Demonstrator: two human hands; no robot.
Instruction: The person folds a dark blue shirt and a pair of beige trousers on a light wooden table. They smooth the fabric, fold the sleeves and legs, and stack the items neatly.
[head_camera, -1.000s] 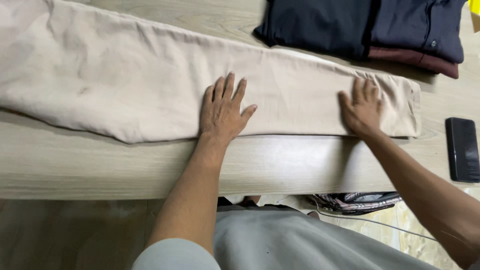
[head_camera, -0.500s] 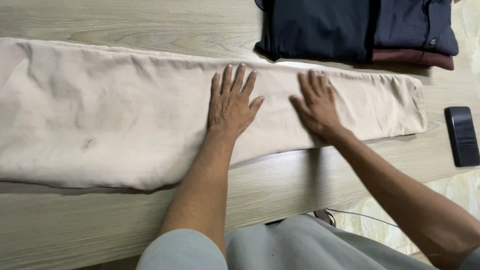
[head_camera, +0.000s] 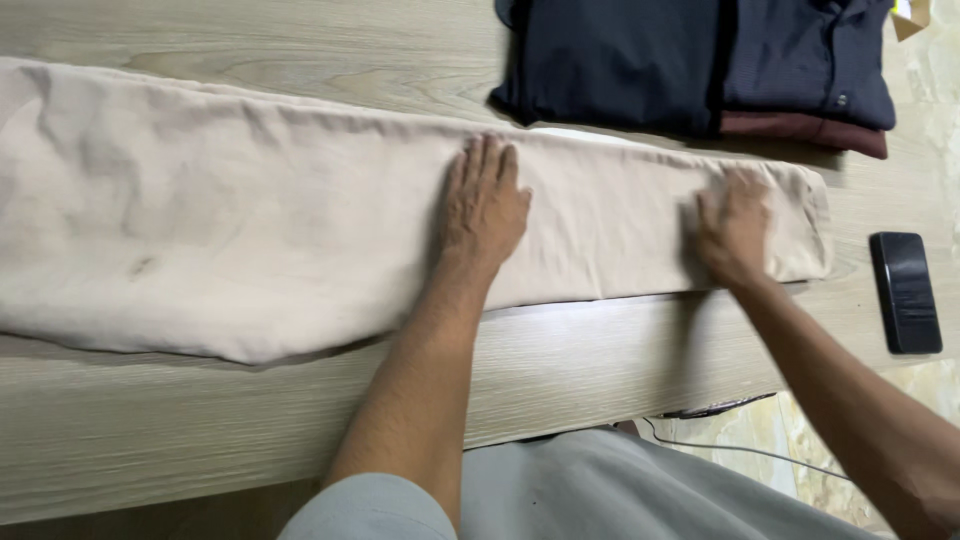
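Observation:
A pair of beige trousers (head_camera: 250, 210) lies folded lengthwise across the light wooden table (head_camera: 560, 360), waist end at the left, leg hems at the right. My left hand (head_camera: 484, 205) rests flat on the middle of the legs, fingers together, palm down. My right hand (head_camera: 734, 225) presses flat on the cloth near the hem end. Neither hand grips anything.
A stack of folded dark navy and maroon garments (head_camera: 700, 65) sits at the back right, touching the trousers' far edge. A black phone (head_camera: 905, 292) lies face down near the table's right end. A cable (head_camera: 740, 450) trails on the tiled floor below the table's front edge.
My right hand slid rightwards along the trouser legs from the middle to near the hems. My left hand stayed about mid-leg and closed its fingers together.

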